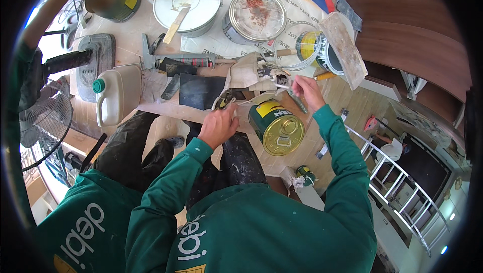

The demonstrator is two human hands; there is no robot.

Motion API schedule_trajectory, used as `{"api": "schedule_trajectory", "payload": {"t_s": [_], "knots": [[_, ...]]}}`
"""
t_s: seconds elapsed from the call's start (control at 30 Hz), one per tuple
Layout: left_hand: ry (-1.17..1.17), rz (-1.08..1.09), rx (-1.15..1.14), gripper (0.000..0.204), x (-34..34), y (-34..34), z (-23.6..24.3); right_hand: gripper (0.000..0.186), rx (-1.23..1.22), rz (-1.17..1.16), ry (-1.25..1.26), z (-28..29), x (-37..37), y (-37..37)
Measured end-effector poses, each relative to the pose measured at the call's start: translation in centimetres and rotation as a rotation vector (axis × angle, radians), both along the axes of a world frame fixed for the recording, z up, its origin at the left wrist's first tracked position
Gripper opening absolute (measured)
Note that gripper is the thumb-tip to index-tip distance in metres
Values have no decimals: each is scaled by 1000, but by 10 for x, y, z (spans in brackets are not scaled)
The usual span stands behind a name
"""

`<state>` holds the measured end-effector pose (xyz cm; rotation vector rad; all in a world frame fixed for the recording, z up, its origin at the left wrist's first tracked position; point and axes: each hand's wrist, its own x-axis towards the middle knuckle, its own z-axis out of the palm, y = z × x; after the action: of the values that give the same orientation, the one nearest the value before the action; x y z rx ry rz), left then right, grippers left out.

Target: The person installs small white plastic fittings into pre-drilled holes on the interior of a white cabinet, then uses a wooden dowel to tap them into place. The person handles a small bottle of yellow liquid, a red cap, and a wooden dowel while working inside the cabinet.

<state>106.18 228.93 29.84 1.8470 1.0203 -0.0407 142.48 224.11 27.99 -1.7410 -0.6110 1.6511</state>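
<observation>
A soiled canvas tool bag with pale straps lies at the table's front edge. My left hand is closed on a pale cord at the bag's lower left. My right hand pinches the pale cord at its right. Between my hands, lower down, is a green-and-yellow can with a gold top; what supports it is unclear. Black sandpaper sheets lie left of the bag, near a caulking gun.
Buckets, tins and a white jug stand on the covered table. A co-worker in green is at my left beside a fan. A ladder is at lower right; wooden panels are upper right.
</observation>
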Motion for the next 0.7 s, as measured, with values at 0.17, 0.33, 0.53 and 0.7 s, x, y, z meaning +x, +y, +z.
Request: {"api": "schedule_trajectory", "payload": {"t_s": [0.17, 0.33, 0.53, 0.7], "knots": [[-130, 6, 141, 37, 28, 15, -39, 27, -123, 486, -654, -24, 48, -33], [-298, 206, 187, 63, 59, 43, -63, 43, 305, 711, -1128, -52, 35, -2], [-292, 201, 17, 73, 68, 57, -69, 50, 532, 719, -1269, -117, 29, 61], [-294, 133, -79, 71, 60, 69, -62, 39, 427, 807, -1501, -147, 32, 76]]}}
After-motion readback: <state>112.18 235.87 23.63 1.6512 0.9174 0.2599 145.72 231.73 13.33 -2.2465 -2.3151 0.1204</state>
